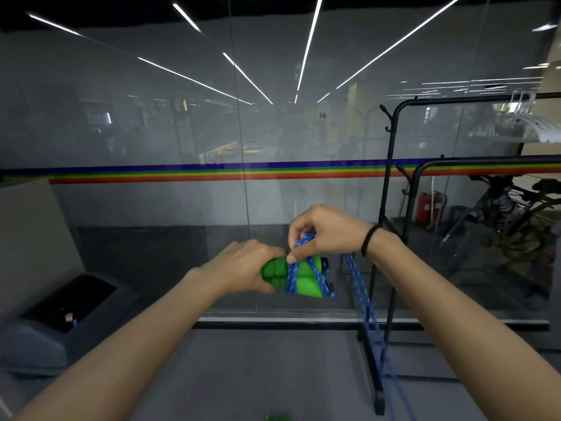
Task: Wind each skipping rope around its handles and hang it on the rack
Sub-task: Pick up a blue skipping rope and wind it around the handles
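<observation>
Two green handles (303,279) lie side by side, level, in front of me. My left hand (243,265) grips their left end. A blue patterned rope (361,287) crosses the handles in two turns, and a doubled length hangs down to the floor on the right. My right hand (324,232) pinches the rope just above the handles. The black rack (388,183) stands to the right, its top rail running off the right edge.
A glass wall with a rainbow stripe (212,173) is straight ahead. A grey bin (60,311) sits low on the left. White hangers (516,126) hang on the rack's rail. A second lower black rack (431,165) and a bicycle (510,208) are behind it. Something green (277,417) shows at the bottom edge.
</observation>
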The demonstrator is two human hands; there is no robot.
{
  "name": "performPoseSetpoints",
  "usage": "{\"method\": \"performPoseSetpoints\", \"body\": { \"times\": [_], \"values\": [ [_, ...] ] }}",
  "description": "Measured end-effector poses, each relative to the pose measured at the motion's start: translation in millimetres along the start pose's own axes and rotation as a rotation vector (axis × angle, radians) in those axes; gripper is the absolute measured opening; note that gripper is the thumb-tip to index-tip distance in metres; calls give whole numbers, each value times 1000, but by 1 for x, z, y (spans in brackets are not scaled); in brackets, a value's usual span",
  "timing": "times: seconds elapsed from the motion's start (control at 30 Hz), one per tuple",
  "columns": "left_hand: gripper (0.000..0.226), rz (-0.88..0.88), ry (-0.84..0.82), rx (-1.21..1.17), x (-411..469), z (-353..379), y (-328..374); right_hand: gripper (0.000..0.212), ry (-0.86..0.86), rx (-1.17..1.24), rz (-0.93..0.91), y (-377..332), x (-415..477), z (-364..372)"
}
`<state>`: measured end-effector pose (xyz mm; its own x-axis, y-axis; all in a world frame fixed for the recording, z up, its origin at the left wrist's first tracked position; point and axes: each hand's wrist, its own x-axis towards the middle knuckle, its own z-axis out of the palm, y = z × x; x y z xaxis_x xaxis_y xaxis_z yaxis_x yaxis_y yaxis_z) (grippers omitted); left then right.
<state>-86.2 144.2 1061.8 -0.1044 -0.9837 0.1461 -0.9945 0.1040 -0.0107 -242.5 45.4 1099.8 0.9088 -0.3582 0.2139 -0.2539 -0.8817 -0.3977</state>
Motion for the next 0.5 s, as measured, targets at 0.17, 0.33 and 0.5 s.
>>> {"method": "performPoseSetpoints", "body": {
  "times": [0.17,0.33,0.5],
  "values": [
    [34,122,68,-396,-6,-1,3,1,0,636,-26,26,1,12],
    [46,-10,267,-880,-6,-4,5,36,193,1034,117,48,-7,38],
    [59,-242,437,-897,2,-2,-5,28,91,759,192,44,-15,51]
  ]
}}
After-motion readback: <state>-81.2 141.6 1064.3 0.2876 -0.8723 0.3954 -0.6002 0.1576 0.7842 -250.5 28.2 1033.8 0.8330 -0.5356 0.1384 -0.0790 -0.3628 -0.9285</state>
